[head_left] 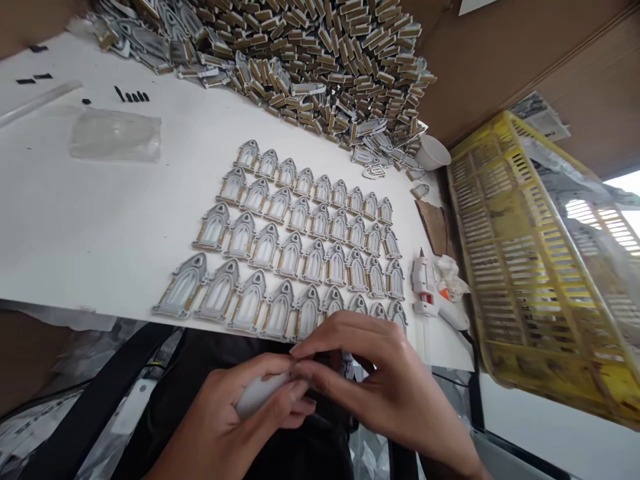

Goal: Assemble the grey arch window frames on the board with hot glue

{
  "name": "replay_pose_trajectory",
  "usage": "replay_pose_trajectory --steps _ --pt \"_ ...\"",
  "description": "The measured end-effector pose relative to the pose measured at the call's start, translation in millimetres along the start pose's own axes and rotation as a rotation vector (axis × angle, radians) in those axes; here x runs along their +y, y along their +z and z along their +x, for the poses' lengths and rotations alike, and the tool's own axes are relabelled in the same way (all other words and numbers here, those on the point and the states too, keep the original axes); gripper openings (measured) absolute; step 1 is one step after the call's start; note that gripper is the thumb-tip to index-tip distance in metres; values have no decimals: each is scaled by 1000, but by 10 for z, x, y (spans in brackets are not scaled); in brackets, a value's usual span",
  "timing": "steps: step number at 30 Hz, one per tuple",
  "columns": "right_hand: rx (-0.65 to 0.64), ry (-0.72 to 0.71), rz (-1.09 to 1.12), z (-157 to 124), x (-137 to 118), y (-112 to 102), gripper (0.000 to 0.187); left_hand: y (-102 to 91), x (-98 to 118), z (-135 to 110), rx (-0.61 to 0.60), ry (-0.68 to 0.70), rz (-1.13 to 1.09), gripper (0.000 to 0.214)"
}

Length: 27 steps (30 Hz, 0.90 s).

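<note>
A slim white, rounded piece (260,393) was held below the near edge of the white desk (100,220), over a dark lap. It was gripped by the left hand (235,427), whose fingers were curled shut around it. The right hand (385,387) was closed over the piece's upper end, with its fingertips (300,367) pinched against the left thumb. What was caught between those fingertips could not be made out. The long axis of the piece ran from lower left to upper right, its hidden end pointing toward the right hand. Both hands were touching it, the left carrying most of its length.

Just beyond the hands, on the desk, grey arch-shaped window pieces with pale centres and tan edges (300,253) were laid out in neat rows, the nearest row partly hidden by the right hand's knuckles. Farther back, a large loose heap of the same tan-edged parts (330,60) was piled against brown cardboard. A white glue gun with an orange trigger (425,287) was lying to the right of the rows, near the right hand. A small white cup (433,153) stood beside the heap, and a yellow slatted plastic crate (540,267) was tilted at the desk's right end. A clear plastic bag (115,137) lay at the far left.
</note>
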State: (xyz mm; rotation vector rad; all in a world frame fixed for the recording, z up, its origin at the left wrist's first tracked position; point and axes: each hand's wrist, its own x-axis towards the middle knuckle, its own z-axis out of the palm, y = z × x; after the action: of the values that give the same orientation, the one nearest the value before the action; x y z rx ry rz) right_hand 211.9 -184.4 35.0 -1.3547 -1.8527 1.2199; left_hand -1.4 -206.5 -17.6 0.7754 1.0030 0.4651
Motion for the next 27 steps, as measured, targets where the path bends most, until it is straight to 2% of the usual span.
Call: replay_pose_trajectory --steps 3,7,10,19,27 --pt "20 40 31 76 8 1 12 -77 -71 -15 25 5 12 37" --pt "159 80 -2 228 29 35 11 -99 -58 -77 164 -12 -14 44" --pt "218 86 -39 324 63 98 11 -99 -22 -115 225 -34 -41 47" --pt "276 137 -63 364 99 224 8 -255 -229 -51 116 7 -52 52" --pt "288 166 -44 346 120 279 10 -248 -195 -47 123 -17 -77 51"
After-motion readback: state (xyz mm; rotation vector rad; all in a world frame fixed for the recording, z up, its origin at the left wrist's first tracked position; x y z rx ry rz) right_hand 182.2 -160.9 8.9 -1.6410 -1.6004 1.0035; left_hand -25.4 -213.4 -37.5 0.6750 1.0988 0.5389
